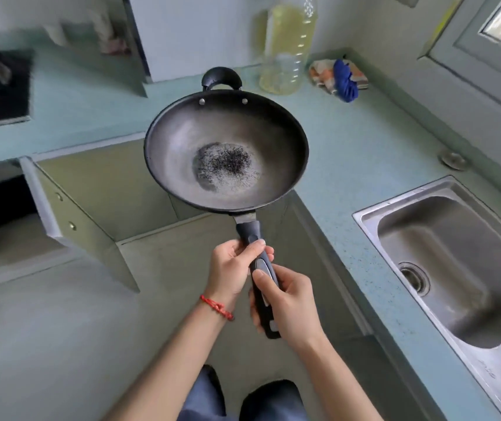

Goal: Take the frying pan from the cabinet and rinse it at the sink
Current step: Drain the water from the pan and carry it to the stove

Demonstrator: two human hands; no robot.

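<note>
Head view
Frying pan: frying pan [226, 151] held in the air, bowl level and facing up; it lies beyond both hands, above the open cabinet door [70, 214] and the counter edge; a dark speckled patch sits at the bottom of the bowl; small loop handle on the far rim.
Long handle: long handle [255, 253] runs from the near rim back toward the body; both hands sit on it.
Left hand: left hand [234, 270] wrapped round the upper stretch of the handle, nearer the bowl; red cord bracelet [216, 306] on its wrist.
Right hand: right hand [288, 302] closed round the lower stretch, just behind the left; thumb along the top.
Sink: steel sink [443, 253] lies to the right of the right hand, well apart from the pan.
Beyond the pan: oil bottle [288, 47] on the counter; cloth bundle [338, 77] beside it.
</note>
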